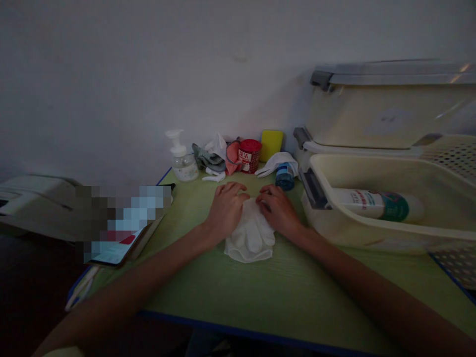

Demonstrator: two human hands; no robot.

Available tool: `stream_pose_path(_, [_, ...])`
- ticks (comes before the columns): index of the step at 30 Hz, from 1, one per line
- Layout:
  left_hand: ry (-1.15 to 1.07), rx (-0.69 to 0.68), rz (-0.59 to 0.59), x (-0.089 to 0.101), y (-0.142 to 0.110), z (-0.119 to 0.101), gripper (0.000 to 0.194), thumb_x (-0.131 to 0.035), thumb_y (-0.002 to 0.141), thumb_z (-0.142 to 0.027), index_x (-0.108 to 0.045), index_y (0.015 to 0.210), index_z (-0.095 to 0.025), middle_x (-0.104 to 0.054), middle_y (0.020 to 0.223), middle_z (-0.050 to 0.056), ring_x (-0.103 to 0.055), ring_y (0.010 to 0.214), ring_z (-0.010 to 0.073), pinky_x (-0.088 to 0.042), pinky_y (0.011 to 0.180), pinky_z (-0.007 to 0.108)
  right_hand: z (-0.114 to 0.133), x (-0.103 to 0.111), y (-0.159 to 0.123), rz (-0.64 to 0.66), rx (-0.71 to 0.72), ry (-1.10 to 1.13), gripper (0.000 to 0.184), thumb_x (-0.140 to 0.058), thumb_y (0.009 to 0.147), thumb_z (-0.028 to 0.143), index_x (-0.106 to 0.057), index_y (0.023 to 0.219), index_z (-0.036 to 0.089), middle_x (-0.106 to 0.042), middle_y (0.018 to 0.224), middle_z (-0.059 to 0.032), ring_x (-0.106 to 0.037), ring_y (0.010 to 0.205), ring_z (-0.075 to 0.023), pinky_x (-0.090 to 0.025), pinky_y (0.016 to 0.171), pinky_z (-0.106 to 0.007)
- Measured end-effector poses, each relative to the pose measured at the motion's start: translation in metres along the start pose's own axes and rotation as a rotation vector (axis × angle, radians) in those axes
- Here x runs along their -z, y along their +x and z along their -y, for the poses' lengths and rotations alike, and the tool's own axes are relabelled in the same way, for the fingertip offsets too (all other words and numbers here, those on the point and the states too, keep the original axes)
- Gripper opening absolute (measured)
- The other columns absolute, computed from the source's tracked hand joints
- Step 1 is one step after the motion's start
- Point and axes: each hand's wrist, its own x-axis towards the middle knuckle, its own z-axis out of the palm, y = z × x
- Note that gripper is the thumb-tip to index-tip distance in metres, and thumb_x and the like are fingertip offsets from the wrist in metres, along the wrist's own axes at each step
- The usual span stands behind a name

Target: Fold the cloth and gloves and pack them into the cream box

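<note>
A thin white glove point(250, 238) lies on the green table in front of me, its cuff end nearest me and its fingers folded back over it. My left hand point(227, 208) is at the far left edge of the glove, fingers curled in and pressed together on it. At the far right edge, my right hand point(277, 208) is bent over the glove in the same way, thumb and fingers closed at its border. The fingertips partly cover the far end of the glove.
Behind my hands stand a pump bottle point(184, 161), crumpled cloths point(211, 156), a red canister point(250, 155), a yellow sponge point(271, 145) and a blue jar point(284, 176). At right, a cream bin point(372, 238) holds a spray can point(372, 204). A lit tablet point(115, 248) leans left.
</note>
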Motion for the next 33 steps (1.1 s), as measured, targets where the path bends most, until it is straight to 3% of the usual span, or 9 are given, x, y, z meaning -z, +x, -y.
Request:
stream_pose_path(2, [-0.018, -0.077, 0.065, -0.002, -0.003, -0.009, 0.029, -0.044, 0.082, -0.006, -0.065, 0.101, -0.012, -0.06, 0.119, 0.012, -0.051, 0.116, 0.0232, -0.038, 0.102, 0.041, -0.001, -0.001, 0.0, -0.001, 0.01, -0.005, 0.017, -0.051, 0.078, 0.004, -0.066, 0.081, 0.011, -0.058, 0.096, -0.0138, -0.052, 0.092, -0.024, -0.044, 0.081, -0.04])
stream_pose_path(5, [-0.081, -0.15, 0.163, -0.008, -0.007, -0.017, 0.036, -0.041, 0.089, -0.021, -0.052, 0.12, -0.006, -0.049, 0.133, 0.017, -0.041, 0.128, 0.0215, -0.034, 0.107, 0.036, -0.003, -0.002, 0.0, -0.003, 0.027, 0.005, 0.019, -0.05, 0.078, 0.003, -0.066, 0.081, 0.012, -0.059, 0.094, -0.013, -0.052, 0.09, -0.0234, -0.045, 0.079, -0.038])
stream_pose_path(11, [0.053, -0.154, 0.344, -0.02, -0.02, -0.014, 0.067, -0.03, 0.092, -0.049, -0.027, 0.138, 0.0, -0.024, 0.147, 0.022, -0.018, 0.139, 0.0276, -0.023, 0.111, 0.045, -0.004, -0.004, -0.001, -0.036, 0.032, 0.052, 0.024, -0.045, 0.078, 0.003, -0.065, 0.087, 0.013, -0.058, 0.09, -0.0109, -0.054, 0.088, -0.0221, -0.047, 0.08, -0.037])
stream_pose_path(17, [0.116, -0.192, 0.318, -0.028, -0.026, -0.009, 0.084, -0.035, 0.084, -0.063, -0.025, 0.14, -0.002, -0.018, 0.149, 0.022, -0.013, 0.139, 0.0312, -0.016, 0.112, 0.047, 0.0, 0.0, -0.004, -0.131, 0.086, 0.093, 0.03, -0.041, 0.075, -0.001, -0.061, 0.091, 0.015, -0.057, 0.093, -0.0099, -0.054, 0.091, -0.0216, -0.047, 0.083, -0.036])
stream_pose_path(22, [0.092, -0.197, 0.299, -0.03, -0.026, -0.009, 0.077, -0.04, 0.084, -0.06, -0.031, 0.138, -0.005, -0.025, 0.147, 0.022, -0.017, 0.139, 0.0317, -0.017, 0.112, 0.048, 0.024, 0.02, -0.013, -0.207, 0.188, 0.136, 0.023, -0.042, 0.079, 0.003, -0.058, 0.088, 0.017, -0.058, 0.088, -0.0087, -0.055, 0.086, -0.0205, -0.048, 0.075, -0.034])
stream_pose_path(27, [0.128, -0.209, 0.333, -0.031, -0.028, -0.007, 0.075, -0.038, 0.086, -0.054, -0.023, 0.141, -0.005, -0.015, 0.15, 0.021, -0.01, 0.14, 0.0295, -0.015, 0.112, 0.046, 0.044, 0.044, -0.045, -0.022, 0.494, 0.016, 0.019, -0.044, 0.085, 0.012, -0.06, 0.076, 0.016, -0.06, 0.074, -0.007, -0.053, 0.069, -0.0178, -0.045, 0.063, -0.031])
stream_pose_path(33, [0.127, -0.175, 0.344, -0.029, -0.026, -0.01, 0.094, -0.04, 0.077, -0.07, -0.022, 0.141, -0.004, -0.014, 0.15, 0.022, -0.01, 0.14, 0.0303, -0.013, 0.112, 0.044, 0.037, 0.051, -0.072, 0.108, 0.405, -0.03, 0.023, -0.04, 0.089, 0.016, -0.062, 0.085, 0.015, -0.063, 0.078, -0.008, -0.057, 0.072, -0.0178, -0.047, 0.066, -0.031])
